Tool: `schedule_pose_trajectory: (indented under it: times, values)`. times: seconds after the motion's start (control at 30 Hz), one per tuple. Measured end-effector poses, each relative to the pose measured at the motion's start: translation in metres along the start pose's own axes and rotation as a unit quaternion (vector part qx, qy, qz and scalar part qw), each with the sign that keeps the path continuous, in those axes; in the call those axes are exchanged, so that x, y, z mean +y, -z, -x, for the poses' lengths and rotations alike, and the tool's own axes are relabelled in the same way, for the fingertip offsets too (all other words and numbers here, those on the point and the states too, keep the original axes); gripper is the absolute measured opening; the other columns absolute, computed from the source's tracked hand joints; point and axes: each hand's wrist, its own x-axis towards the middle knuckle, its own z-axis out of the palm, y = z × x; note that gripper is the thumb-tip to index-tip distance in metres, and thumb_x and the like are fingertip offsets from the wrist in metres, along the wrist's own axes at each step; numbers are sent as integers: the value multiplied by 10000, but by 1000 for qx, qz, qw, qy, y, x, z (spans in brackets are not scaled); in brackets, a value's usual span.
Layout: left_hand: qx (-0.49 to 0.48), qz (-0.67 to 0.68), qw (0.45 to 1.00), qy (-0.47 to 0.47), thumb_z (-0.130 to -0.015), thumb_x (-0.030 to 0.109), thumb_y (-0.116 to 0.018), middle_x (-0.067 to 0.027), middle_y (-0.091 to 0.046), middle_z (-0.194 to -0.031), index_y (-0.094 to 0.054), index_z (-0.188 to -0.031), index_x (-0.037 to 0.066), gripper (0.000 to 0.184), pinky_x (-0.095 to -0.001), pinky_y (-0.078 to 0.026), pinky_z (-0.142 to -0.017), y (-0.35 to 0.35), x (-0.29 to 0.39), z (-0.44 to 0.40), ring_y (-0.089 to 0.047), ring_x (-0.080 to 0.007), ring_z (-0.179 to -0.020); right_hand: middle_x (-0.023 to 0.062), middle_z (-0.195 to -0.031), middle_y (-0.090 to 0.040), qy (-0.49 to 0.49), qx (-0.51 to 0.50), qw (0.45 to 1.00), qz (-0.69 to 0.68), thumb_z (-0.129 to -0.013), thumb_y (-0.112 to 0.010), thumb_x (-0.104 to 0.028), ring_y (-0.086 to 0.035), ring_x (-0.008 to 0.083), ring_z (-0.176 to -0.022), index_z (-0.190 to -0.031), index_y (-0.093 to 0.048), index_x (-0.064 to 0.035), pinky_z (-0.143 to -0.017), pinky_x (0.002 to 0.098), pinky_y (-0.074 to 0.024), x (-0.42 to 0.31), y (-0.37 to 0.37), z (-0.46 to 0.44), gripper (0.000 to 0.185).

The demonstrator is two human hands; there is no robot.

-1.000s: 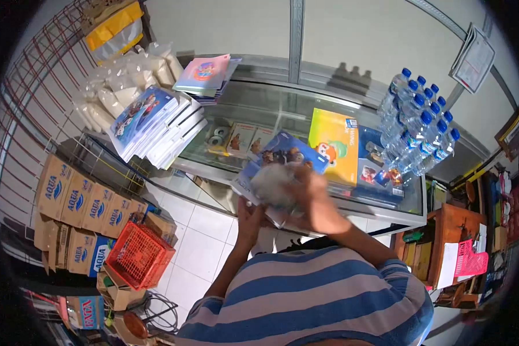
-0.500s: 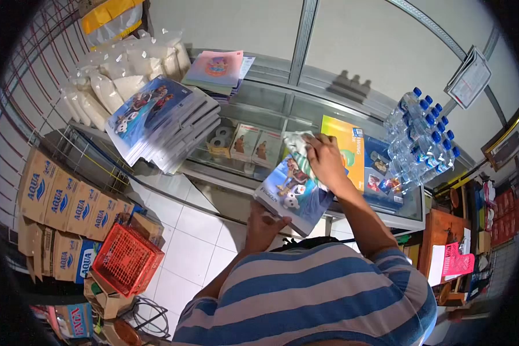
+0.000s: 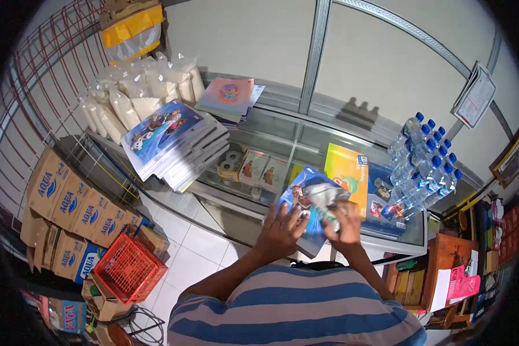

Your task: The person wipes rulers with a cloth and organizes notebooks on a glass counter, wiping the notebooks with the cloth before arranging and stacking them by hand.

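Observation:
A blue notebook (image 3: 312, 237) with a cartoon cover lies tilted at the front edge of the glass counter, close to my body. My left hand (image 3: 278, 235) rests at its left side, fingers spread over the cover. A crumpled white and green cloth (image 3: 324, 197) is bunched on the cover under my right hand (image 3: 345, 224), whose fingers are closed on it; motion blurs the cloth. Just beyond lie a yellow-orange book (image 3: 347, 173) and dark blue books (image 3: 380, 193). To the left stands a tall stack of similar notebooks (image 3: 170, 138).
Bags of white grains (image 3: 138, 95) and pink-covered books (image 3: 228, 92) sit at the back left. Water bottles (image 3: 424, 161) stand on the right end of the glass counter (image 3: 259, 202). Cartons (image 3: 81, 196) and a red crate (image 3: 130, 268) are on the floor at left.
My left hand has moved from the notebook's lower edge up onto its cover. The notebook has turned, and my right hand has drawn the cloth nearer to me.

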Motion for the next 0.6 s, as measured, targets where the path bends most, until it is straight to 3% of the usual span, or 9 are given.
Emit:
schedule_pose_trajectory:
  times: [0.07, 0.17, 0.2, 0.23, 0.3, 0.37, 0.47, 0.53, 0.6]
  values:
    - [19, -24, 999, -19, -771, 317, -694, -211, -531, -1218, -558, -1129, 49, 467, -448, -431, -921, 0, 2, -12, -568, -340, -968, 154, -1043, -514, -63, 28, 998, 8, -771, -637, -185, -484, 306, -943, -1003, -603, -9, -825, 396, -418, 15, 1, 8, 293]
    - [41, -54, 997, -36, -782, 297, -705, -209, -588, -1139, -606, -1048, 26, 392, -403, -491, -832, 1, 7, -23, -603, -296, -886, 165, -1032, -505, -179, 178, 946, -204, -779, -615, -149, -479, 300, -946, -1107, -546, 22, -836, 388, -412, 21, 7, 10, 376]
    - [25, 49, 996, 76, -792, 279, -702, -192, -606, -1067, -616, -1004, 15, 349, -371, -490, -782, -1, 8, -25, -602, -268, -832, 167, -1021, -503, -174, 189, 934, -247, -778, -615, -140, -481, 289, -942, -1137, -528, 27, -840, 386, -407, 11, 8, 9, 405]
    - [8, 152, 971, 186, -802, 261, -699, -174, -624, -994, -626, -961, 5, 310, -340, -490, -732, -2, 10, -25, -601, -239, -779, 167, -1021, -503, -173, 191, 933, -251, -778, -615, -140, -481, 289, -942, -1137, -528, 27, -840, 386, -407, 4, 1, 10, 405]
    - [-27, 346, 852, 392, -823, 225, -694, -139, -661, -849, -647, -874, -16, 251, -277, -490, -631, -4, 17, -26, -599, -182, -673, 183, -1076, -481, 95, 178, 965, -165, -775, -617, -98, -475, 302, -948, -1143, -531, 29, -856, 397, -392, -10, -18, 14, 399]
    - [34, 405, 820, 403, -827, 213, -688, -119, -650, -797, -643, -857, -22, 241, -265, -477, -611, -7, 37, -25, -585, -167, -645, 191, -1136, -440, 195, 77, 976, -51, -763, -634, -96, -462, 320, -964, -1175, -533, 22, -863, 411, -380, -32, -5, 11, 440]
    - [221, 566, 676, 418, -841, 176, -673, -61, -618, -640, -632, -806, -41, 224, -229, -438, -552, -13, 66, -27, -543, -120, -559, 190, -1175, -402, 69, 148, 972, -168, -796, -610, -114, -436, 331, -990, -1244, -537, -25, -850, 426, -377, -11, -8, -9, 463]
    - [245, 578, 641, 441, -840, 167, -669, -62, -624, -659, -633, -819, -38, 209, -235, -442, -558, -12, 74, -26, -549, -124, -570, 188, -1137, -434, 15, 211, 977, -33, -834, -561, -116, -441, 319, -1010, -1289, -524, -46, -852, 407, -378, 5, 8, -39, 462]
    - [283, 605, 568, 482, -837, 147, -661, -63, -635, -695, -635, -843, -30, 180, -248, -450, -570, -11, 84, -22, -560, -133, -593, 193, -1131, -450, -68, 211, 971, -93, -851, -545, -121, -444, 322, -1034, -1287, -524, -37, -867, 407, -380, 16, 19, -55, 445]
